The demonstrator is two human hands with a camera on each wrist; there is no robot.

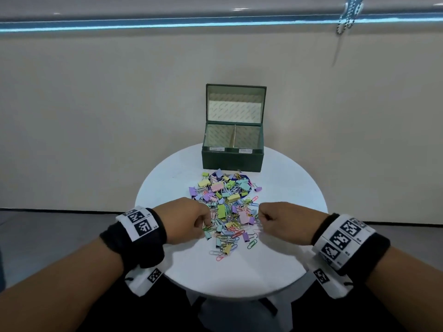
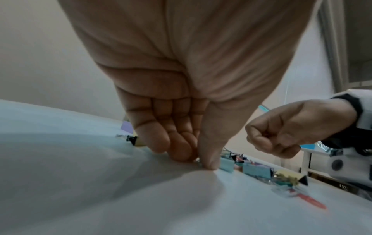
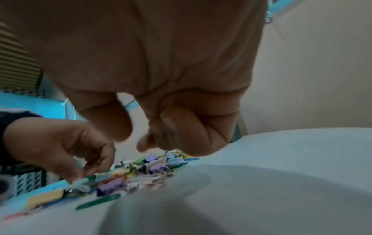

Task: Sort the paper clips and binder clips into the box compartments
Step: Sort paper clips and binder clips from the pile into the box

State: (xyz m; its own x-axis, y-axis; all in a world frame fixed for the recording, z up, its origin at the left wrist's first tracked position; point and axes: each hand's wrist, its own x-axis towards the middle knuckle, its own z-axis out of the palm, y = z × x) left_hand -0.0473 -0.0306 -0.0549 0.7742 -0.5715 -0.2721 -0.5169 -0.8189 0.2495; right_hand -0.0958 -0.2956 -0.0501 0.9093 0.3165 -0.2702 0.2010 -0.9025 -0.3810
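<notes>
A heap of pastel binder clips and coloured paper clips lies in the middle of the round white table. Behind it stands a dark green box, lid up, with a left compartment and a right compartment, both showing only lining. My left hand is at the heap's left edge, thumb and fingers pressed to the table and pinching a small paper clip. My right hand hovers at the heap's right edge with its fingers curled; nothing shows in it.
Two small white labels sit on the box's front rim. Loose paper clips lie scattered toward me from the heap. A pale wall stands close behind the table. A bead chain hangs at the upper right.
</notes>
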